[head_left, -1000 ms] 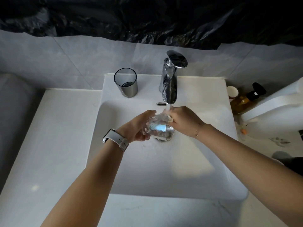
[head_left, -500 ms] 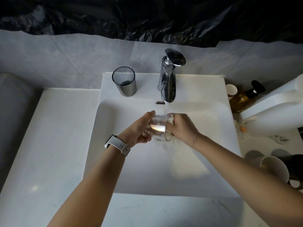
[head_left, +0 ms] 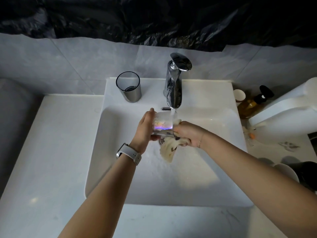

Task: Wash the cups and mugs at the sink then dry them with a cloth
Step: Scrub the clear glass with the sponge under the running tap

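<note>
Head view: both hands meet under the running tap (head_left: 175, 83) over the white sink (head_left: 120, 169). The left hand (head_left: 145, 129) wraps its fingers around a clear glass cup (head_left: 163, 124), tilted under the water stream; its far side blurs into spray and a rainbow glint. The right hand (head_left: 188, 133) has its fingers closed on a pale spotted cloth (head_left: 169, 150), pressed against the cup's rim; part of the cloth hangs loose below, and the drain is hidden behind it. A dark tumbler (head_left: 129, 87) stands on the sink ledge left of the tap. On the bench at the right edge, 2 mugs (head_left: 289, 170) are cut off by the right forearm, and an amber bottle (head_left: 252, 103) stands near a small white cup (head_left: 239, 95).
</note>
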`<state>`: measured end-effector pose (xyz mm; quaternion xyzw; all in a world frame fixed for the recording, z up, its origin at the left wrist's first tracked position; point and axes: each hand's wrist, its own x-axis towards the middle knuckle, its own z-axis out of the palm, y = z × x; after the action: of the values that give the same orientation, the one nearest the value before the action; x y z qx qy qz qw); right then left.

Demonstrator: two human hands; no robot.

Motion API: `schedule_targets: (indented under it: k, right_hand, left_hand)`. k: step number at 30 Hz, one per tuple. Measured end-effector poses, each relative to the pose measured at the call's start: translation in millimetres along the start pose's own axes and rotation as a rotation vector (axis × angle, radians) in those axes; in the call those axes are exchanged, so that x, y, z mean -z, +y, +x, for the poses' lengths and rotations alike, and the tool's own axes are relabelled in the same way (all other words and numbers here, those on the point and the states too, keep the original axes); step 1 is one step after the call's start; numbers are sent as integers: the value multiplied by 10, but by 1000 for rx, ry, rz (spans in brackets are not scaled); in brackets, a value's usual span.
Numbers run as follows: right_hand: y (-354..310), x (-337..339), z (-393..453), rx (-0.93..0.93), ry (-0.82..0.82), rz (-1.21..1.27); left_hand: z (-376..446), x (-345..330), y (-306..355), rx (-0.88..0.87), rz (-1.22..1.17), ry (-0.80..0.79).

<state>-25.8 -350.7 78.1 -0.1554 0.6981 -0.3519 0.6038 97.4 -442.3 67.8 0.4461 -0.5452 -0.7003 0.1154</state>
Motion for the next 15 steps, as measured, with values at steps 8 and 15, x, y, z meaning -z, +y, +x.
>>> schedule_targets:
  k: [8,15]
  right_hand:
    - [-202,139,76,677,328,-1285]
    - [-66,120,95,543,304,-844]
  left_hand:
    - [82,82,137,334,212,-146]
    - [71,200,-8,175,100,-259]
